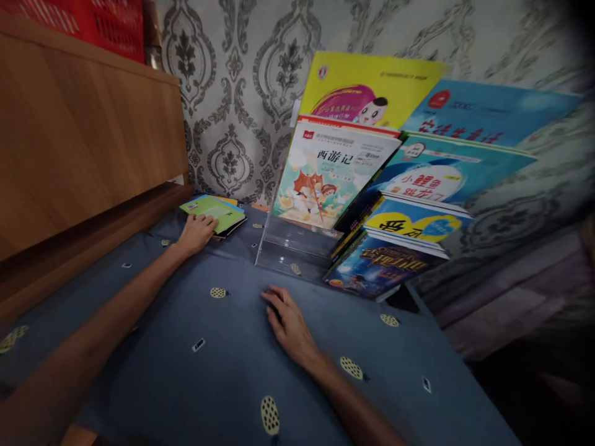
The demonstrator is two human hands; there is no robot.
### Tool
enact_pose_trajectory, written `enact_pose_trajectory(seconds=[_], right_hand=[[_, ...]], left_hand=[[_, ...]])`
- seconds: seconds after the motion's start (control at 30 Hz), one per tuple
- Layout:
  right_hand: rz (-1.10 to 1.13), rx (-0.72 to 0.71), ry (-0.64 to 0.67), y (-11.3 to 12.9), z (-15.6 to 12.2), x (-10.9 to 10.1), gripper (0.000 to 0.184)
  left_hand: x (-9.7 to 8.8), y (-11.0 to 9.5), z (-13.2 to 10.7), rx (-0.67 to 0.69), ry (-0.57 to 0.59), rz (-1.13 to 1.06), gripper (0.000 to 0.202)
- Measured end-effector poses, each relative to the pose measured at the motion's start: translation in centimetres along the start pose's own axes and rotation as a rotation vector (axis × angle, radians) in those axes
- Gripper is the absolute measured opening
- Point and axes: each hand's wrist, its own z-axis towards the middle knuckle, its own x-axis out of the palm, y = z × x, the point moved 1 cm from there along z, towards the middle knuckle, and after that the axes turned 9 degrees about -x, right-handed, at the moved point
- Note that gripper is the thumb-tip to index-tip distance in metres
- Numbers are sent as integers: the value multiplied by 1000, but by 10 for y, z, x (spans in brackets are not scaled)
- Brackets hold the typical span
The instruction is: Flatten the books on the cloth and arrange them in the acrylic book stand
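My left hand [198,234] is at the near edge of a green book [218,212], its fingers bent over the cover and the thumb hidden. The book lies on top of a small pile, with blue, yellow and dark edges showing beneath. My right hand [289,325] hovers at or just above the blue patterned cloth [232,359], holding nothing, fingers loosely bent and apart. Beyond it stands a clear tiered book rack [290,251]. A white-covered book [337,173] leans in its left column, before a yellow book [372,77].
In the rack's right column are a dark blue book [381,266], a blue-and-yellow book [418,220], a teal book [458,167] and a blue book [493,111]. A wooden cabinet [88,124] bounds the left side, with a red basket [116,25] on top. Patterned wallpaper [232,124] closes the back.
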Motion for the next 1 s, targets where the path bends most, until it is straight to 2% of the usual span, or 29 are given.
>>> enact_pose_trajectory(seconds=[0.1, 0.2, 0.43, 0.57, 0.7, 0.87, 1.0], right_hand=[[-12, -19, 5, -1, -1, 2, 35], [-25, -37, 3, -3, -1, 3, 35], [-72, -83, -13, -7, -1, 6, 34], [-99, -82, -26, -6, 0, 7, 33], [-92, -83, -75, -3, 3, 5, 34], [-102, -103, -155, 6, 4, -2, 34], [-125, -106, -117, 11, 0, -4, 34]], left_hand=[[-7, -8, -7, -5, -1, 13, 31], [-15, -15, -25, 9, 6, 28, 31], [-36, -29, -92, 107, 100, 56, 19], [-52, -46, -128, 135, 146, 61, 16], [-75, -79, -159, 143, 191, 77, 18], [-102, -137, -192, 210, 235, 59, 24], [-113, -183, -213, 239, 242, -25, 24]])
